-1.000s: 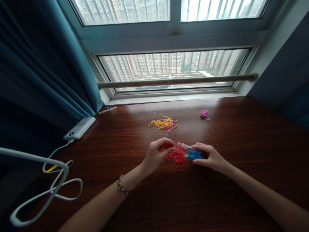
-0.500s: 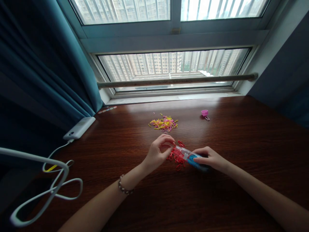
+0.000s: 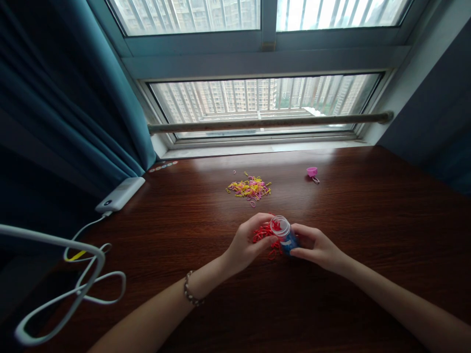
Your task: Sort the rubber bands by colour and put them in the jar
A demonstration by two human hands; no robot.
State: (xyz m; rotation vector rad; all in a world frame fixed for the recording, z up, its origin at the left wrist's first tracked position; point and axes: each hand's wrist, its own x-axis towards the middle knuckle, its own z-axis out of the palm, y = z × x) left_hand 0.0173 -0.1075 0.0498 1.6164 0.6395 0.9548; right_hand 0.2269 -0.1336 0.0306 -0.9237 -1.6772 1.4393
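A small clear plastic jar stands nearly upright between my hands, its round mouth uncovered. Blue contents fill its lower part, and red bits show through the mouth. My right hand grips the jar from the right, thumb in front and fingers behind. From the left, my left hand curves its thumb and fingers about the jar near the rim. Small red rubber bands lie in a heap beside the jar, partly hidden by my left hand. Beyond them is a pile of yellow and pink rubber bands.
A small pink cup-like piece with a loop lies at the back right of the brown table. At left, a white power bank trails a white cable. A thick white curved tube juts in. Window and curtain stand behind.
The jar has gone from lying tilted toward the red bands to nearly upright, mouth up. My left hand has moved from the heap to the jar's rim.
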